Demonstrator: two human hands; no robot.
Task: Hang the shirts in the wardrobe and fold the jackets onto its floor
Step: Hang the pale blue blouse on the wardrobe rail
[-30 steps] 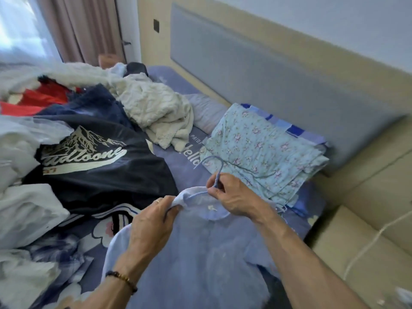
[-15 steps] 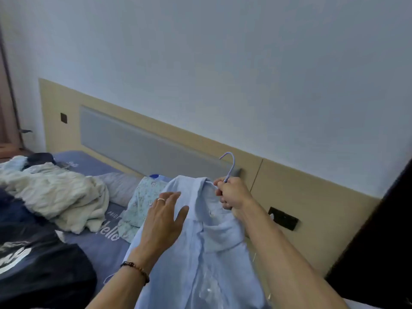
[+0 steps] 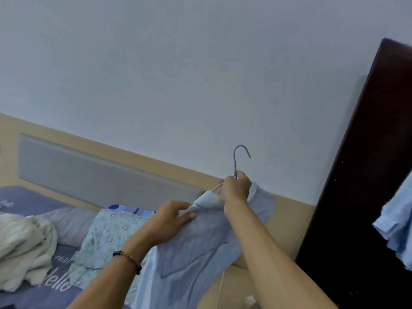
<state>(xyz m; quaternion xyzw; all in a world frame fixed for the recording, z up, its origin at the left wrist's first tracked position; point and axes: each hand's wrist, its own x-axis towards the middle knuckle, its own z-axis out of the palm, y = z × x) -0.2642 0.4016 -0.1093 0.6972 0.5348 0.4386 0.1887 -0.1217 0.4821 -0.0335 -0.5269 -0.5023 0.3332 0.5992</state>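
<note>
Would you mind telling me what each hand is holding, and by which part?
The right hand grips the hanger at its neck below the hook; the left hand pinches the light blue shirt at its shoulder.

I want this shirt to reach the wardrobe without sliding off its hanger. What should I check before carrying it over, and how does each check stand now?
1. Right hand grips the hanger just below its hook: ok.
2. Hook free above the hand, nothing caught on it: ok.
3. Left hand pinches the light blue shirt at its shoulder over the hanger's arm: ok.
4. Shirt seated on both hanger arms: cannot tell; the far side is behind the right hand.
5. Shirt lifted off the bed: cannot tell; its lower part runs out of view.
6. Dark wardrobe at the right, rail space: cannot tell; only its side and one hanging blue garment show.
</note>
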